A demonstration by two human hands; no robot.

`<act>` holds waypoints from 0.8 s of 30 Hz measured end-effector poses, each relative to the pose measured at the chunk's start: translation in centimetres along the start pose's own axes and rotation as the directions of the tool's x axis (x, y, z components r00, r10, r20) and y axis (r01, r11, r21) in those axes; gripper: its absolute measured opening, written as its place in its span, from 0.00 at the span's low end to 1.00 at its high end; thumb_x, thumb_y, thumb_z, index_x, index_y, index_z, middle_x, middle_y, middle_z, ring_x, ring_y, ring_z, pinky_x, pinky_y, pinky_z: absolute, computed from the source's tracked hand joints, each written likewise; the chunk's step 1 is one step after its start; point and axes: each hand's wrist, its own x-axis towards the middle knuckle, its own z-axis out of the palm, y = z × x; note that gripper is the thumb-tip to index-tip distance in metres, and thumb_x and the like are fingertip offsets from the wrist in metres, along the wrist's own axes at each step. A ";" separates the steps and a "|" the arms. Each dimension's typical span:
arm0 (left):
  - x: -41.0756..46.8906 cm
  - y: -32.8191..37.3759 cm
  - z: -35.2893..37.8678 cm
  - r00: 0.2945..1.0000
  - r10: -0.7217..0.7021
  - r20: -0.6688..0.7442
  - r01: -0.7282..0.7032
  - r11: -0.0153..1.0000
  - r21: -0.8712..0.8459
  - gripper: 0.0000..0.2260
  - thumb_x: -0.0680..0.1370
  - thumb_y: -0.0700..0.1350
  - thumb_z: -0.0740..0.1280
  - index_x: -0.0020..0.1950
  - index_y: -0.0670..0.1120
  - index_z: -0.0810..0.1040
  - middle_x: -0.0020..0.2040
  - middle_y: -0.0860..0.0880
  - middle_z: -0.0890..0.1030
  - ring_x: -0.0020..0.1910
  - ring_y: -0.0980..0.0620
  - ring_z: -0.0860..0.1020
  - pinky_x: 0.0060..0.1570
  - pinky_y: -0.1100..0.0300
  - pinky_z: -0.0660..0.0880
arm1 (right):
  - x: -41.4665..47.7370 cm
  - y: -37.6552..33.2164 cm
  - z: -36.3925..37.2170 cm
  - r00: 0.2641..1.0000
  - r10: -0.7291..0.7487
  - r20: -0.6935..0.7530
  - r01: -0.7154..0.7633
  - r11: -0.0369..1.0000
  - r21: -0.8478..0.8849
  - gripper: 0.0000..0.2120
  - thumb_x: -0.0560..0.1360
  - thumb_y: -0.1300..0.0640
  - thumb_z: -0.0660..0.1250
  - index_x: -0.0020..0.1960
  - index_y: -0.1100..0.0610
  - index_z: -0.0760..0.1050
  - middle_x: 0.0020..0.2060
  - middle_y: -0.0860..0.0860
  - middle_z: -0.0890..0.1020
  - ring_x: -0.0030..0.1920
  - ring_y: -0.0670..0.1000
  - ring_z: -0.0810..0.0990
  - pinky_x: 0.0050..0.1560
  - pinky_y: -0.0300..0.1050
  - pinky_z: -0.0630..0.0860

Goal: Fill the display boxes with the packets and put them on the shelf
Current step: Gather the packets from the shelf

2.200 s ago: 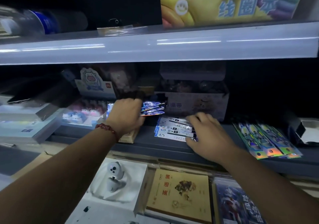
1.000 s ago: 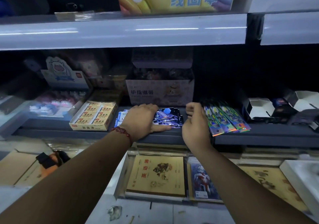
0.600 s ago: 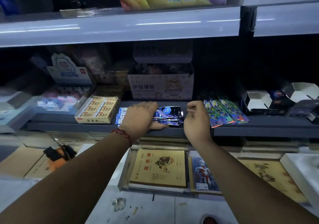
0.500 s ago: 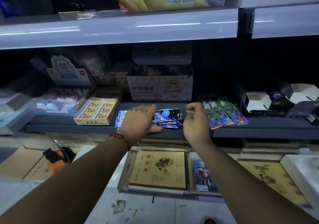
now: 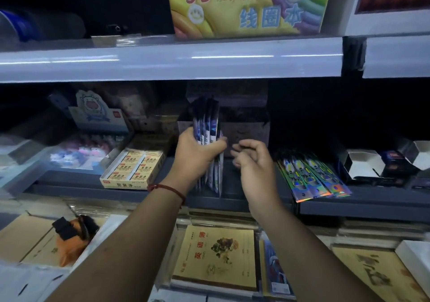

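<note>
A dim shop shelving unit fills the view, and its dark grey middle shelf (image 5: pixel 239 200) carries the work: above its front part the left hand (image 5: pixel 197 152) grips a bundle of glossy blue-and-white foil packets (image 5: pixel 207 124), fingers and thumb curled round the bundle's middle so that the packets stand upright on edge, their tops reaching into the shadow and their lower ends hanging just above the shelf. The right hand (image 5: pixel 254 164) hovers just beside the bundle, apart from it, its fingers loosely curled with nothing held between them. A red string bracelet (image 5: pixel 168 188) circles the left wrist. Directly behind both hands sits a pale cardboard carton (image 5: pixel 249 131), too dark to read. To the right lie long holographic rainbow-striped packets (image 5: pixel 311 179) fanned flat at the shelf's front, and beyond them two empty white-lined cardboard display boxes, one nearer (image 5: pixel 363 164) and one at the frame's edge (image 5: pixel 422 155). To the left stands an open yellow-and-white box of erasers (image 5: pixel 132 167). Overhead runs the pale glossy front of the upper shelf (image 5: pixel 162 61), bearing a rainbow-coloured box marked "3D" (image 5: pixel 246 5). Below lies a tan exercise book with red characters (image 5: pixel 216 257)
</note>
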 end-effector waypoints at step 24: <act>-0.4 -4.5 0.8 0.996 0.011 0.093 0.004 0.987 -0.162 0.21 0.70 0.36 0.79 0.60 0.44 0.77 0.52 0.48 0.85 0.52 0.53 0.84 0.50 0.60 0.80 | 0.1 1.5 2.7 0.985 -0.046 0.167 0.071 0.986 -0.148 0.12 0.79 0.47 0.68 0.62 0.41 0.73 0.52 0.39 0.83 0.50 0.35 0.81 0.51 0.37 0.76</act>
